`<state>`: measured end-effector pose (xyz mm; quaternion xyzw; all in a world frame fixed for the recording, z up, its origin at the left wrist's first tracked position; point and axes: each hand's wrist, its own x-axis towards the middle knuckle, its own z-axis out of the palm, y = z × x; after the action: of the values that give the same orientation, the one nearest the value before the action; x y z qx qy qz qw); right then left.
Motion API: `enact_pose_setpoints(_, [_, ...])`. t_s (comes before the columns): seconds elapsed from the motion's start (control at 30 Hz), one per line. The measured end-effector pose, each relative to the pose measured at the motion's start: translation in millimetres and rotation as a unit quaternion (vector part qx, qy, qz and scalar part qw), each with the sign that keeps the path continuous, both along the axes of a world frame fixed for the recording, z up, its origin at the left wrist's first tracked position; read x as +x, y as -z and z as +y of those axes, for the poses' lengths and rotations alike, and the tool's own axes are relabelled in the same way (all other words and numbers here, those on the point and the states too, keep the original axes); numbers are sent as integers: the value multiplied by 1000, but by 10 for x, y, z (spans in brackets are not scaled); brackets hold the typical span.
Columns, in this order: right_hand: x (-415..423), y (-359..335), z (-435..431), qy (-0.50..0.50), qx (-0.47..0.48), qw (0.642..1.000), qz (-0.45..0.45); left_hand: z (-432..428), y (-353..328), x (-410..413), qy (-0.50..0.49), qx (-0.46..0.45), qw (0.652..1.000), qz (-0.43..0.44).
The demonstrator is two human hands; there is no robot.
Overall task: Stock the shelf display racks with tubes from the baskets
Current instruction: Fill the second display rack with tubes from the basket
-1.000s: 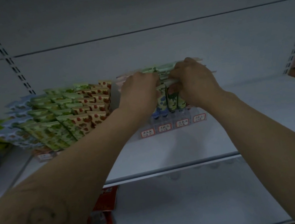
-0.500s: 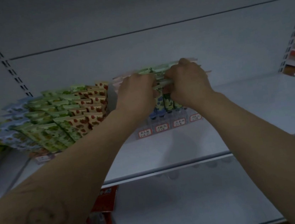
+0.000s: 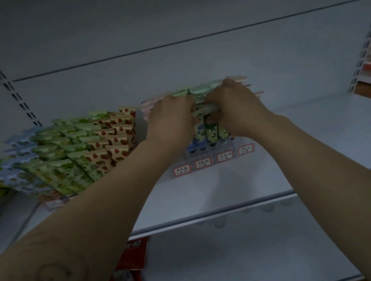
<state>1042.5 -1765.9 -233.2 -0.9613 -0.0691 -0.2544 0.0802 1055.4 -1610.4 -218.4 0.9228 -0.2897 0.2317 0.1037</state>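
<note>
Left hand (image 3: 172, 116) and right hand (image 3: 234, 108) pinch the tubes (image 3: 211, 129) standing between them in the display rack (image 3: 212, 160) at the back edge of the shelf (image 3: 320, 142).

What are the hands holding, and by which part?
The left hand and right hand both pinch a tube standing in the rack, by its flat crimped top end.

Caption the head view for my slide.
Left hand and right hand grip tubes standing in the clear display rack.
</note>
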Motion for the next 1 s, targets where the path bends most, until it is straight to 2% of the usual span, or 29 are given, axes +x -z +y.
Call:
enact_pose_setpoints(0.13, [-133, -36, -87, 1, 40, 999, 10, 7, 13, 45, 10, -3, 1000, -4])
enact_pose_setpoints(0.33, [-478, -75, -125, 27, 17, 999, -11, 9, 13, 4, 4, 8, 1000, 9])
enact_pose_setpoints(0.63, [-1003, 146, 286, -6, 14, 1000, -6, 540, 234, -626, 66, -15, 993, -99])
enact_pose_setpoints(0.77, [-1312, 469, 557, -11, 47, 998, 40, 889, 554, -990, 63, -24, 997, -43])
enact_pose_setpoints(0.9, [-1655, 947, 785, -57, -3, 997, 47, 1158, 1006, -1299, 74, -50, 996, 2])
enact_pose_setpoints(1.0, [-1907, 1255, 896, -77, -45, 987, 131, 1294, 1451, -1543, 75, -42, 996, 18])
